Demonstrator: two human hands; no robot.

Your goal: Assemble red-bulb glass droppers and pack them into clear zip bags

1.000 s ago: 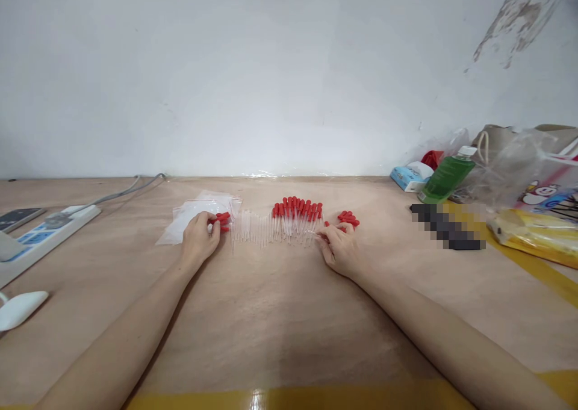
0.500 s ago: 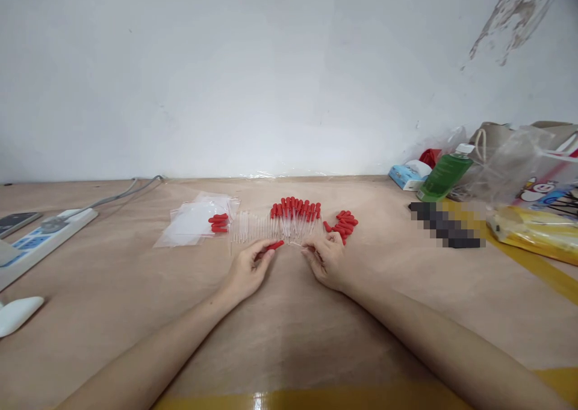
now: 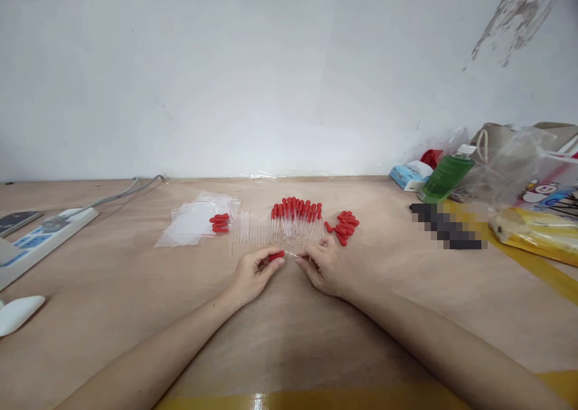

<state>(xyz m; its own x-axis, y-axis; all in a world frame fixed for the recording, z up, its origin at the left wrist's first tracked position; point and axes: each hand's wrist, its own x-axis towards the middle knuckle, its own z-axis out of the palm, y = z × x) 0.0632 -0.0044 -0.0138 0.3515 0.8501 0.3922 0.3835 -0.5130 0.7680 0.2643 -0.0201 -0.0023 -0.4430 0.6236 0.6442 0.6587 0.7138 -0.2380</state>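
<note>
Between thumb and fingers, my left hand [image 3: 256, 273] pinches a red rubber dropper bulb [image 3: 277, 255]. My right hand [image 3: 326, 267] grips a thin clear dropper tube [image 3: 291, 254], whose end meets the bulb's open end; whether it has gone inside is too small to tell. Just beyond the hands lie several droppers with red bulbs [image 3: 295, 208], side by side. Left of them is a row of bare clear tubes [image 3: 253, 228]. Loose red bulbs [image 3: 345, 224] form a pile beyond my right hand, and a few more red bulbs [image 3: 220, 222] lie to the left.
Clear plastic bags [image 3: 192, 220] lie flat at the left. Farther left are a power strip [image 3: 49, 241] with a cable, a phone [image 3: 18, 222] and a white object [image 3: 20, 315]. A green bottle [image 3: 447, 175], tissue pack [image 3: 410, 176] and yellow packet [image 3: 537, 235] stand right.
My left hand took a red bulb from the left group and carried it right to the middle. My right hand moved left with the tube, and the two pieces came together.
</note>
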